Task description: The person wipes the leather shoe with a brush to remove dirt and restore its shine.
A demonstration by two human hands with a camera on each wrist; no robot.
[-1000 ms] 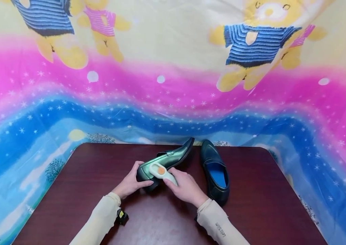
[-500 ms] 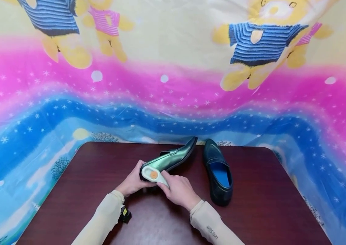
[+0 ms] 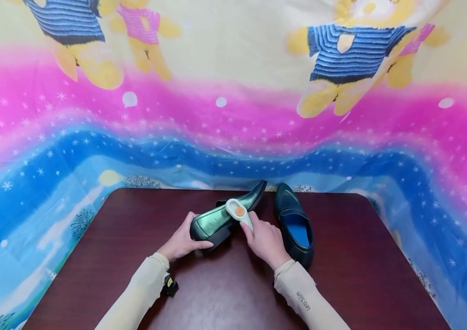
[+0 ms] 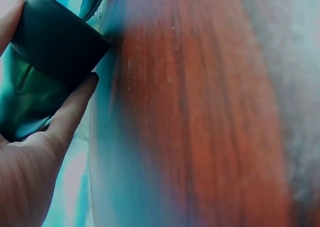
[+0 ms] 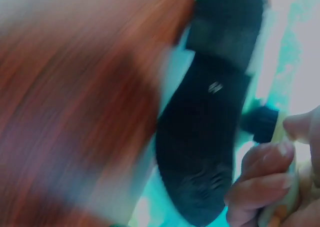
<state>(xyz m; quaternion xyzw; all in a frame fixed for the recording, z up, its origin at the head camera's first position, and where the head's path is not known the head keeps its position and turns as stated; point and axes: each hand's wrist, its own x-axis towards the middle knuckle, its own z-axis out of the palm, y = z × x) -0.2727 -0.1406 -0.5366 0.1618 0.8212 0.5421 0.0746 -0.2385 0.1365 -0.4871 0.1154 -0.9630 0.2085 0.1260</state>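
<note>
My left hand (image 3: pixel 180 239) grips a dark, shiny loafer (image 3: pixel 210 223) by its heel end. The shoe is tilted on its side, toe pointing to the far right. In the left wrist view, thumb and fingers hold either side of the black heel (image 4: pixel 57 39). A pale-handled shoe brush with an orange spot (image 3: pixel 232 207) is held in my right hand (image 3: pixel 267 240), over the side of the shoe near its middle. Black bristles (image 5: pixel 265 124) face the shoe in the right wrist view, where the dark sole (image 5: pixel 202 127) shows. Whether the bristles touch the leather is unclear.
A second dark loafer with a blue insole (image 3: pixel 298 229) stands upright just right of my right hand, toe away from me. Both shoes are on a reddish-brown table (image 3: pixel 126 238). A patterned cloth (image 3: pixel 217 160) hangs behind and around the table.
The brush first slid back to the heel end, then moved forward along the shoe's side toward the toe. The held shoe has rolled slightly, showing more heel; my left hand keeps its grip.
</note>
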